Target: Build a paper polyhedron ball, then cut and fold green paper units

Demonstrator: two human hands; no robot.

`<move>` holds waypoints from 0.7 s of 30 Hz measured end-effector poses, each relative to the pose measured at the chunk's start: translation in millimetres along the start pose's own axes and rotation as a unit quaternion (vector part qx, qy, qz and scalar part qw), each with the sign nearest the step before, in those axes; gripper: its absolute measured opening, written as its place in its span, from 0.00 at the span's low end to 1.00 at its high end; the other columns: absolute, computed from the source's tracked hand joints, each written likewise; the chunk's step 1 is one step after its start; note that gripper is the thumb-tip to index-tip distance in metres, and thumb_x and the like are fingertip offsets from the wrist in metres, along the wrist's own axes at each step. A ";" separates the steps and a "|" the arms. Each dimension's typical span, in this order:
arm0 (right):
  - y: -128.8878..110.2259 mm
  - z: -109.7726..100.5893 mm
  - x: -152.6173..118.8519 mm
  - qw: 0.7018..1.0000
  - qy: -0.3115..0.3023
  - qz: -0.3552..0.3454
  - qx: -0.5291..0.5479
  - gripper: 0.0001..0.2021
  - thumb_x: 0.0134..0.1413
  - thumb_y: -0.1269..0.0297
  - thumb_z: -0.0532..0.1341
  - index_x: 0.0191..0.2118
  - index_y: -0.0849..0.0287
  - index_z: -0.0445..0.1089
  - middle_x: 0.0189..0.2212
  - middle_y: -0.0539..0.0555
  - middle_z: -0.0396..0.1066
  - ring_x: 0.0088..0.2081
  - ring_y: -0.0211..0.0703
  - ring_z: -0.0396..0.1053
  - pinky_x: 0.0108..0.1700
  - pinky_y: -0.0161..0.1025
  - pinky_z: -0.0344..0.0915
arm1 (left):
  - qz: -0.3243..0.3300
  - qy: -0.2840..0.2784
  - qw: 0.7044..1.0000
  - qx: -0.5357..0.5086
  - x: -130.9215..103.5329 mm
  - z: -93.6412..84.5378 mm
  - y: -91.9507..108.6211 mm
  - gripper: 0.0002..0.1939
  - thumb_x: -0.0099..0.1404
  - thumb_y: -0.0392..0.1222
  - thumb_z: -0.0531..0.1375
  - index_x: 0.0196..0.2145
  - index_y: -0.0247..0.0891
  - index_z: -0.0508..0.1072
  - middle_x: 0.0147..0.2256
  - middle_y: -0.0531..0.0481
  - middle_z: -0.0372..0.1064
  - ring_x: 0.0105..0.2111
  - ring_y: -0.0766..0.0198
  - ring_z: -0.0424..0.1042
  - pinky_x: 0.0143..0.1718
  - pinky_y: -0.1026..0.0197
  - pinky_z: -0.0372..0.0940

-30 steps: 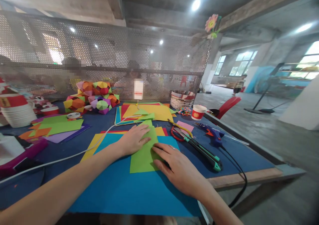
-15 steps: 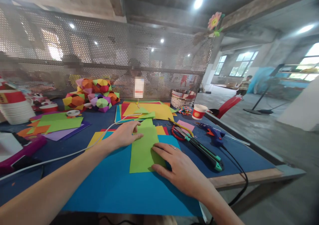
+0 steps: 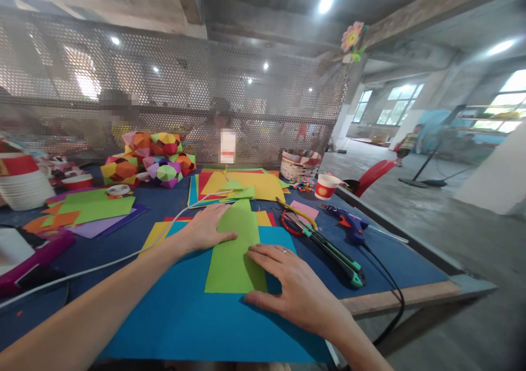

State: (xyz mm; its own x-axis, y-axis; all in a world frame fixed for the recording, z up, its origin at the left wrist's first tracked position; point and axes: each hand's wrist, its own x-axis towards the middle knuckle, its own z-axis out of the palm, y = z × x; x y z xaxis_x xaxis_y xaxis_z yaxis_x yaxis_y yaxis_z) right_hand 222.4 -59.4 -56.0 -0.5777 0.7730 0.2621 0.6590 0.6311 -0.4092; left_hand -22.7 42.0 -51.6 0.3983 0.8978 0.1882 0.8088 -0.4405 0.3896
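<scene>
A strip of light green paper (image 3: 234, 258) lies lengthwise on a large blue sheet (image 3: 193, 321). My left hand (image 3: 207, 227) rests along the strip's left side, its thumb lying on the green surface and its fingers stretched away from me. On the right edge of the strip sits my right hand (image 3: 287, 278), palm down with fingers spread; a ring shows on one finger. Both hands touch the paper flat, without gripping it. Behind the strip are loose green paper pieces (image 3: 242, 193) on a stack of coloured sheets (image 3: 267, 187).
To the right lie scissors (image 3: 298, 223), a green-black box cutter (image 3: 332, 253) and a blue glue gun (image 3: 351, 223). A paper cup (image 3: 326, 187) and basket (image 3: 299, 165) stand behind. Folded paper balls (image 3: 152, 160) are back left; a white cable (image 3: 110, 258) crosses the table.
The green strip has come slightly nearer to me. My left fingers have straightened from a bent pose, and my right hand has shifted slightly with the paper.
</scene>
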 end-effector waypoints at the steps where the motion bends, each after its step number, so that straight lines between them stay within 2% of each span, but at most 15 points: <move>1: 0.2 0.1 -0.2 1.000 0.002 0.000 0.003 0.34 0.57 0.42 0.66 0.62 0.60 0.70 0.62 0.61 0.68 0.62 0.56 0.66 0.65 0.52 0.60 | -0.005 -0.006 1.000 0.000 -0.3 -0.9 0.9 0.42 0.59 0.58 0.64 0.65 0.34 0.62 0.67 0.31 0.59 0.67 0.38 0.58 0.65 0.38 0.53; 6: 1.5 0.2 -0.7 1.000 0.010 -0.005 0.023 0.33 0.56 0.44 0.68 0.61 0.59 0.71 0.60 0.61 0.71 0.59 0.56 0.69 0.63 0.51 0.63 | -0.016 0.005 0.998 -0.059 -0.5 -2.2 2.2 0.41 0.56 0.56 0.66 0.63 0.32 0.65 0.65 0.31 0.61 0.66 0.38 0.60 0.66 0.39 0.53; 10: 4.2 1.0 0.5 0.999 0.025 -0.012 0.041 0.30 0.57 0.46 0.68 0.60 0.58 0.72 0.58 0.60 0.73 0.58 0.54 0.70 0.62 0.49 0.64 | -0.024 0.043 0.991 -0.127 2.8 1.3 -1.8 0.35 0.54 0.50 0.67 0.57 0.33 0.70 0.60 0.32 0.69 0.60 0.42 0.69 0.62 0.44 0.61; 16: 8.6 6.9 0.2 0.994 0.069 -0.055 0.060 0.18 0.61 0.58 0.67 0.55 0.57 0.75 0.53 0.57 0.77 0.53 0.49 0.74 0.56 0.44 0.68 | -0.051 0.093 0.981 -0.164 8.1 0.6 -3.5 0.18 0.56 0.46 0.63 0.44 0.36 0.76 0.41 0.43 0.78 0.42 0.54 0.77 0.48 0.52 0.70; 19: 8.7 8.1 -2.5 0.988 0.095 -0.099 0.075 0.12 0.64 0.66 0.64 0.51 0.57 0.76 0.48 0.56 0.79 0.49 0.47 0.76 0.53 0.42 0.69 | -0.068 0.078 0.979 -0.177 7.3 -6.1 -2.4 0.17 0.59 0.52 0.60 0.39 0.37 0.76 0.29 0.49 0.76 0.30 0.59 0.76 0.34 0.58 0.70; 21: 7.5 6.0 -4.2 0.984 0.092 -0.119 0.097 0.11 0.63 0.70 0.62 0.49 0.57 0.77 0.45 0.54 0.80 0.47 0.44 0.77 0.52 0.39 0.69 | -0.083 0.076 0.978 -0.173 6.2 -10.9 -2.5 0.20 0.63 0.57 0.56 0.36 0.37 0.76 0.25 0.50 0.75 0.26 0.60 0.74 0.29 0.60 0.68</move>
State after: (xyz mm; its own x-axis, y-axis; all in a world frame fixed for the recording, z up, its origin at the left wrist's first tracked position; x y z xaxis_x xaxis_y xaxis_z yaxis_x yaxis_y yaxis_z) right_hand 226.9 -58.3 -65.4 -0.5959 0.6143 0.5172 0.4005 0.7856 -0.4716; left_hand -27.0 48.7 -41.6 0.1825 0.9587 0.2182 0.6512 -0.2841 0.7037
